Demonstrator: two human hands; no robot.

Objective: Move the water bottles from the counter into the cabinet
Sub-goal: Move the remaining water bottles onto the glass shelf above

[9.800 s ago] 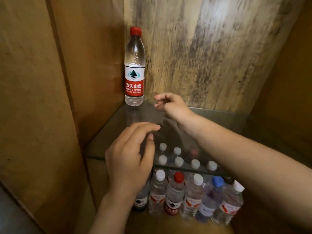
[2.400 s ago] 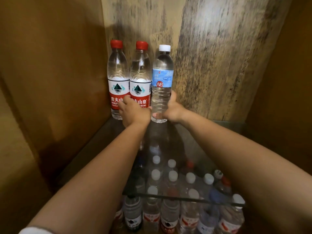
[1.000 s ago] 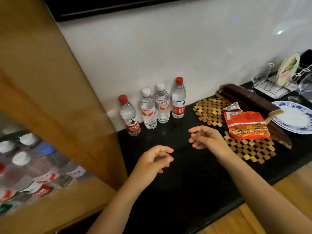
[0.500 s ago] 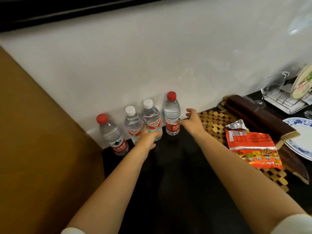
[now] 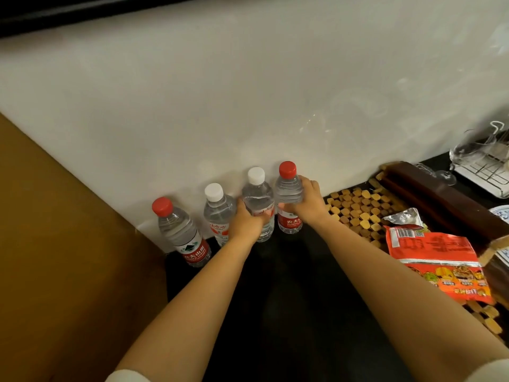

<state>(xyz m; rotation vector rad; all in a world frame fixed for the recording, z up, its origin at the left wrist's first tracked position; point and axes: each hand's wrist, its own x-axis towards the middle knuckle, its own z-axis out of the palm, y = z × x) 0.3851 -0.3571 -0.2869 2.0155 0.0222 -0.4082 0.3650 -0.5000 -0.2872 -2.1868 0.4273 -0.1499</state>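
Several water bottles stand in a row on the black counter (image 5: 275, 299) against the white wall. My left hand (image 5: 245, 223) grips a white-capped bottle (image 5: 257, 195) around its middle. My right hand (image 5: 307, 204) grips the red-capped bottle (image 5: 287, 188) at the right end of the row. Further left stand another white-capped bottle (image 5: 217, 213) and a red-capped bottle (image 5: 179, 230), both untouched. The brown cabinet side (image 5: 68, 257) fills the left; its inside is out of view.
A woven wooden mat (image 5: 360, 213) lies to the right of the bottles, with an orange snack packet (image 5: 438, 268) on it. A dark wooden box (image 5: 440, 205), a wine glass (image 5: 468, 153), a wire rack (image 5: 490, 172) and a blue-patterned plate (image 5: 502, 213) sit at the far right.
Both hands have reached the bottles and closed round one each. The view has moved closer to the wall.
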